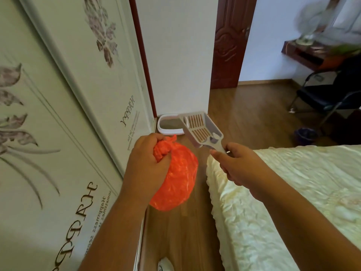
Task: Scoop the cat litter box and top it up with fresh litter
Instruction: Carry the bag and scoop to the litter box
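Left hand (145,159) grips a knotted orange bag (175,182); right hand (237,163) pinches the slotted scoop (201,129) by its handle. The litter box (170,125) lies beyond both sets of fingers — floor-level (against the wall), scoop's length aimed toward it.

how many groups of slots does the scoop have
2. Both are in the floor of the scoop held by the right hand: one at the far end, one nearer the handle. Slots elsewhere, if any, are hidden.
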`<state>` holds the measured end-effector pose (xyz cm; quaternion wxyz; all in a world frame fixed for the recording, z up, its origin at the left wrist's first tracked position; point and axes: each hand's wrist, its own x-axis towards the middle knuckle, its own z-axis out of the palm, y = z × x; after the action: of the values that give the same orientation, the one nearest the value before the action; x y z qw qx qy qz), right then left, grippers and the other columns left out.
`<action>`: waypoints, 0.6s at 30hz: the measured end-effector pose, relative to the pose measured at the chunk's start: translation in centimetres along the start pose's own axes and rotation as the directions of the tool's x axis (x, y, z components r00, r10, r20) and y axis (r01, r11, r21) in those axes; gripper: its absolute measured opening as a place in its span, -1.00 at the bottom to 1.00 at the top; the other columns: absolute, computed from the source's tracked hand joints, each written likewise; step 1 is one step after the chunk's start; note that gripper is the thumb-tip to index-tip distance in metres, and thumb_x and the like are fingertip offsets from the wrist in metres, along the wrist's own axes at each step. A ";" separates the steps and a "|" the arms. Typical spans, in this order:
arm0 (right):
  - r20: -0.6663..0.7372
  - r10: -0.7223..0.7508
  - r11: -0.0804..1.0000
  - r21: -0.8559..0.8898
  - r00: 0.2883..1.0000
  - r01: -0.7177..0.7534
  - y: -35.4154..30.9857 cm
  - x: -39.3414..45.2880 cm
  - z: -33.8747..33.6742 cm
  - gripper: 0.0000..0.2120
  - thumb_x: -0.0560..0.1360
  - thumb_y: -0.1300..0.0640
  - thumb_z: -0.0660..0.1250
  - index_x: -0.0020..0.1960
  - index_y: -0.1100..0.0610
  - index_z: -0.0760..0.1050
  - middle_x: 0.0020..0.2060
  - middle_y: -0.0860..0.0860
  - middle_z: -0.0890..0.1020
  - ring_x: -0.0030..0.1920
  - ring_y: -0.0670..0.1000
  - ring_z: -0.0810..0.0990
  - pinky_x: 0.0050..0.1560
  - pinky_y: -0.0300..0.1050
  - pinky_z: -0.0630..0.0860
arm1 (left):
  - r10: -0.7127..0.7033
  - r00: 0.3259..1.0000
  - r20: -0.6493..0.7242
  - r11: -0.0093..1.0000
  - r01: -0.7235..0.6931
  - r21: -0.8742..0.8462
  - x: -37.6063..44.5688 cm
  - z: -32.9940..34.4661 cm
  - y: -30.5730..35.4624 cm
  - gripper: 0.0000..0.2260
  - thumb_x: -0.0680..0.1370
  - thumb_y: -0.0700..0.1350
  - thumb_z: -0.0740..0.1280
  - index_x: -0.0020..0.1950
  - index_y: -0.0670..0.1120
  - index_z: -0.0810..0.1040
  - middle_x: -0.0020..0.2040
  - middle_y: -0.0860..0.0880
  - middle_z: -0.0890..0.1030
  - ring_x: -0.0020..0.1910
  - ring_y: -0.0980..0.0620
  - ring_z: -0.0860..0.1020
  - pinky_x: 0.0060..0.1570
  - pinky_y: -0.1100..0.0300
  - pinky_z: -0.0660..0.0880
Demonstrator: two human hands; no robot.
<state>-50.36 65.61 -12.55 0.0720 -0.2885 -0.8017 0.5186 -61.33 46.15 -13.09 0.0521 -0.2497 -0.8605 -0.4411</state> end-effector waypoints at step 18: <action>-0.143 0.044 0.999 0.036 0.989 -0.039 -7.7 20.4 4.9 -0.80 0.59 -0.11 0.34 0.05 0.01 0.57 -0.32 -0.04 0.58 -0.42 -0.12 0.49 -0.44 -0.26 0.40 | 0.110 0.992 0.059 0.993 -0.107 -0.039 25.6 0.8 -8.4 -0.81 0.58 0.00 0.41 0.12 0.20 0.46 0.13 0.13 0.50 0.06 0.11 0.49 0.09 0.20 0.42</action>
<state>-72.19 70.40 -11.82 0.1235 -0.3405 -0.7797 0.5108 -87.50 52.50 -11.83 0.0450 -0.3105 -0.8387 -0.4451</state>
